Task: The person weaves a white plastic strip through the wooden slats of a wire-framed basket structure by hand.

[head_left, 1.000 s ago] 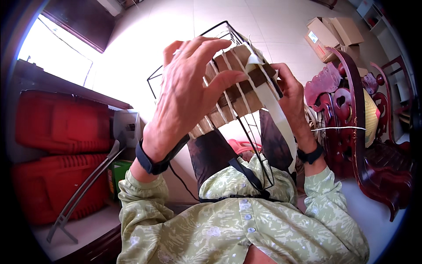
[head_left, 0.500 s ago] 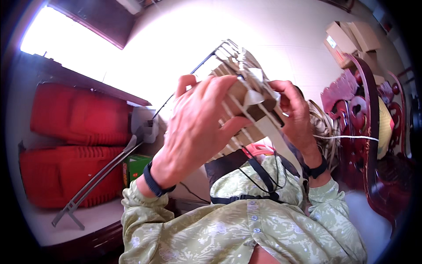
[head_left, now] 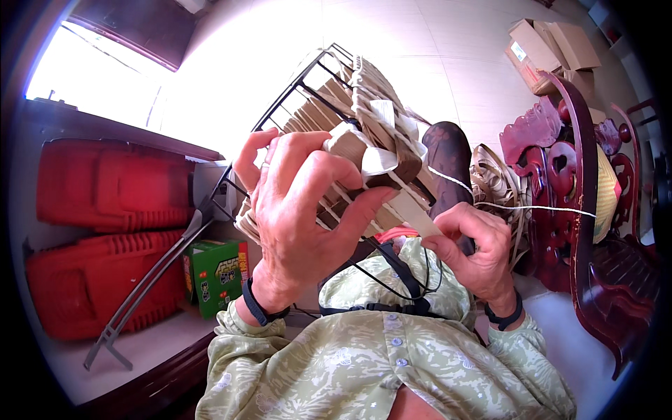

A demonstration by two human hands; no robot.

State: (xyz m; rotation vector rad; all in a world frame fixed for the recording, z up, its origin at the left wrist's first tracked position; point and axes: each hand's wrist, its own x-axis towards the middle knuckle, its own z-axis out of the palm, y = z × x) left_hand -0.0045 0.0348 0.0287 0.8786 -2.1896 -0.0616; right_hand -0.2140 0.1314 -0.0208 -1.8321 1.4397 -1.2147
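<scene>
In front of me, tilted, is a half-woven basket with a black metal wire frame, beige cord and brown flat strips. My left hand grips its near side, fingers over the edge and thumb beneath. A flat tan strip runs out from the basket towards the lower right. Its end lies pinched between the thumb and bent fingers of my right hand. White strip pieces loop over the weave between my hands. Part of the basket is hidden behind my left hand.
A loose bundle of tan strips lies right of my dark-clad knee. White cord stretches to a carved dark-red wooden chair. Cardboard boxes stand behind it. At left are red plastic pieces, a green box and a metal stand.
My right hand has moved down and away from the basket's edge, drawing the tan strip out. The basket has shifted slightly up and left with my left hand still on it.
</scene>
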